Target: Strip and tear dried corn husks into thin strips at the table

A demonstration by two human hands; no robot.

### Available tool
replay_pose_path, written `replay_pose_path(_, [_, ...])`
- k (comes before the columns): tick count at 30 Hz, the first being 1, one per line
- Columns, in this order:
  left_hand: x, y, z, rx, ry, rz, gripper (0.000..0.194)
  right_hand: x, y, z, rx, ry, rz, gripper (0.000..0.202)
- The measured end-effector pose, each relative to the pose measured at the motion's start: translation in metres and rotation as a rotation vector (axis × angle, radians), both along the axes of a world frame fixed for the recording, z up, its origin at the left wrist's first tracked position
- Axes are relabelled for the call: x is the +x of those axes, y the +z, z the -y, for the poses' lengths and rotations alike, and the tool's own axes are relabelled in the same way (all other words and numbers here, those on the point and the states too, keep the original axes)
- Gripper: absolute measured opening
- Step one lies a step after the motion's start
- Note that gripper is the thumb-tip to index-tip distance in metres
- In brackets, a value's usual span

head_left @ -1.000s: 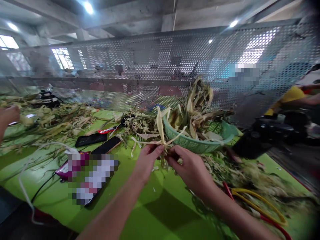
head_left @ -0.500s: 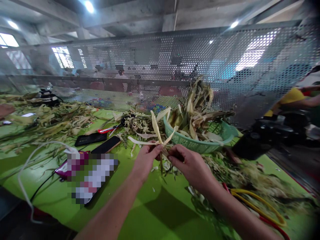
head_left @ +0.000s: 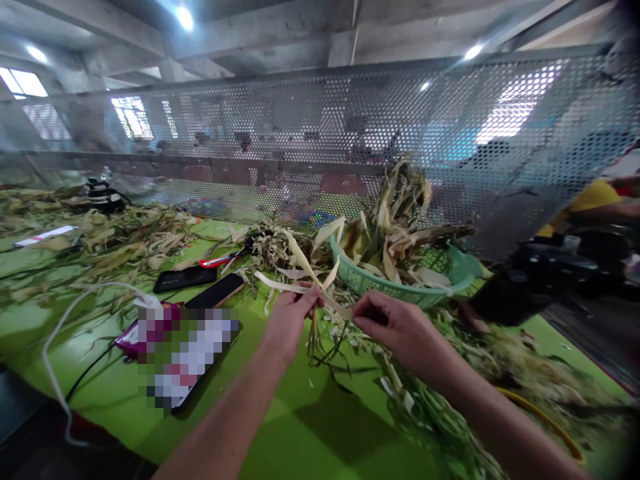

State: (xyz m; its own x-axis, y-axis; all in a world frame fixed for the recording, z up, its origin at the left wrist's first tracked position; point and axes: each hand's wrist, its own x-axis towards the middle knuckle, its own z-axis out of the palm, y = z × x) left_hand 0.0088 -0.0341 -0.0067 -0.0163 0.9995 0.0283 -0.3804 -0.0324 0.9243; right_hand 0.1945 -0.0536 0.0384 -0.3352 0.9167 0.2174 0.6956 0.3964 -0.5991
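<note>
Pinching pale husk strips (head_left: 303,259), left hand (head_left: 287,323) holds the bundle where the strips meet, thumb over fingers, grip closed. Strips fan out past the fingertips: one up and away to the left, one short piece up to the right, one pale band off to the left side. Thin stalk ends hang below the same grip, over the bench (head_left: 280,427).

Right hand (head_left: 387,320): thumb and fingers closed on the far end of a single strip (head_left: 336,307). That strip runs from the left grip across the gap to the right grip, slanting slightly down; hands apart, strip bridging them. Whole bundle is up in the hands, above the green top.

Just behind the hands: green basket (head_left: 395,292) with dried husks (head_left: 400,200) piled in it and sticking up over the rim. Plant scraps (head_left: 450,413) beside and under the right forearm. Left of the left hand: black phone (head_left: 217,291), red-handled cutter (head_left: 216,261) beyond it, a pixelated phone (head_left: 195,363) nearer. Perforated panel (head_left: 300,180) stands along the back edge.
</note>
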Motion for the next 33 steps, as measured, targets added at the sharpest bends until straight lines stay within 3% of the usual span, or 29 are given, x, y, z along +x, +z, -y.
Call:
replay_pose_path(7, [0.001,0.004,0.002,-0.054,-0.08,0.1,0.027,0.008,0.003,-0.002,-0.163,0.039,-0.071,0.015])
replay_pose_path(13, [0.007,0.006,0.011,-0.028,-0.283,0.117,0.026,0.002,-0.003,-0.006,-0.4,0.056,-0.542,0.03])
replay_pose_path(17, [0.014,0.003,0.016,-0.049,-0.397,0.051,0.033,-0.003,-0.01,-0.009,-0.314,-0.052,-0.713,0.027])
replay_pose_path(26, [0.018,0.009,0.022,-0.025,-0.405,-0.092,0.038,-0.001,-0.015,-0.014,-0.207,-0.108,-0.816,0.025])
replay_pose_path(33, [0.017,0.01,0.021,0.021,-0.45,-0.11,0.035,0.0,-0.014,-0.014,-0.184,-0.104,-0.729,0.026])
